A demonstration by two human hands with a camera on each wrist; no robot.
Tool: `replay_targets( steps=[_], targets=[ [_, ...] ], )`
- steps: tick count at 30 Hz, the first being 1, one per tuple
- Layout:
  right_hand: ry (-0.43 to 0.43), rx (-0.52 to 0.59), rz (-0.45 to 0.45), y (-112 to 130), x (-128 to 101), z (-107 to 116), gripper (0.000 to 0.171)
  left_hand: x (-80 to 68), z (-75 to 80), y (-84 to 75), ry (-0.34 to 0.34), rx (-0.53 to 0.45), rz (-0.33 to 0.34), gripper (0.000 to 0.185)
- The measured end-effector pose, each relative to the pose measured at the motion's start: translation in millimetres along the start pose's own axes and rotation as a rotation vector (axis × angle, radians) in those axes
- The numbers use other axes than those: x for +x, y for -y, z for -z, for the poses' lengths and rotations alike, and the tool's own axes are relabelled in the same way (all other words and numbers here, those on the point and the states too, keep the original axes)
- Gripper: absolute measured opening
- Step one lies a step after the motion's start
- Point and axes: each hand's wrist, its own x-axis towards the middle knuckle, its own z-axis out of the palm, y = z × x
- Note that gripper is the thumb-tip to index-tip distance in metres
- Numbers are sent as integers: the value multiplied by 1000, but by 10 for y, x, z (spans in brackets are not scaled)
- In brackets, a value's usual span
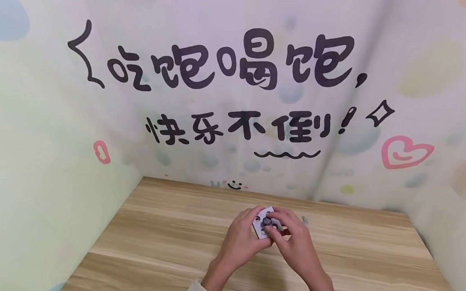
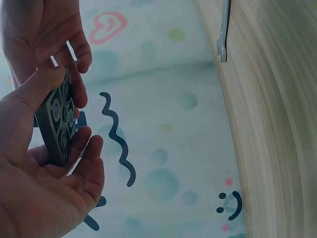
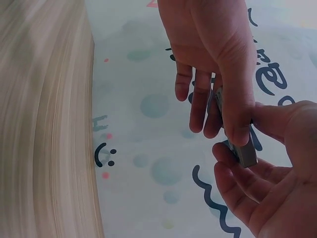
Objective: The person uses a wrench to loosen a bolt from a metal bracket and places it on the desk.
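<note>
A pale square metal plate with round holes is held up over the table, tilted, in my left hand. In the left wrist view, the left thumb presses the edge of the plate, whose side shown there has a relief of rings and curves. My right hand pinches a dark round knob-like piece at the plate's middle between thumb and index finger. The knob's lower part is hidden. In the right wrist view, the left hand and right hand meet around the plate's edge.
An open-ended wrench lies on the wood-grain table, near its back edge; the right hand mostly hides it in the head view. A printed fabric wall with black lettering stands behind the table and along its sides.
</note>
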Motion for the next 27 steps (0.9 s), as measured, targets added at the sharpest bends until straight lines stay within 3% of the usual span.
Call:
replay_targets(
  steps=[15, 21, 27],
  targets=[
    [-2, -40, 85, 12, 14, 24, 36, -2, 22, -7, -29, 0, -47, 60],
    [5, -45, 65, 23, 8, 29, 37, -12, 22, -11, -32, 1, -45, 61],
    [35, -23, -13, 45, -10, 36, 35, -20, 15, -4, -28, 6, -31, 62]
  ],
)
